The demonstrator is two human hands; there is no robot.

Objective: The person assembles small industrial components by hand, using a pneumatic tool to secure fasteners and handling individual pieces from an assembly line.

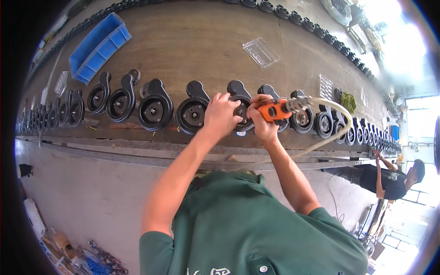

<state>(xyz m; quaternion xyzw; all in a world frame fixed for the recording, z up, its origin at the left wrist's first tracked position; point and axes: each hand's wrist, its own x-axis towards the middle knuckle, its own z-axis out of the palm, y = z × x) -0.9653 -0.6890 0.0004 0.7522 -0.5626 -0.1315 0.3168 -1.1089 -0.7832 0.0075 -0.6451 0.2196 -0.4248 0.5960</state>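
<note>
My left hand (pixel 221 114) rests on a black round pump housing (pixel 241 101) in the row along the wooden bench, fingers spread over its rim. My right hand (pixel 262 120) grips an orange air tool (pixel 274 110), its tip pressed at the centre of the same housing. A pale hose (pixel 340 124) runs from the tool's metal end and loops back over the bench edge.
Several more black housings (pixel 155 106) line the bench (pixel 192 41) to the left and right. A blue bin (pixel 98 47) and a clear plastic tray (pixel 261 52) lie further back. Another person (pixel 389 179) works at the far right. Boxes and parts (pixel 82 256) sit on the floor.
</note>
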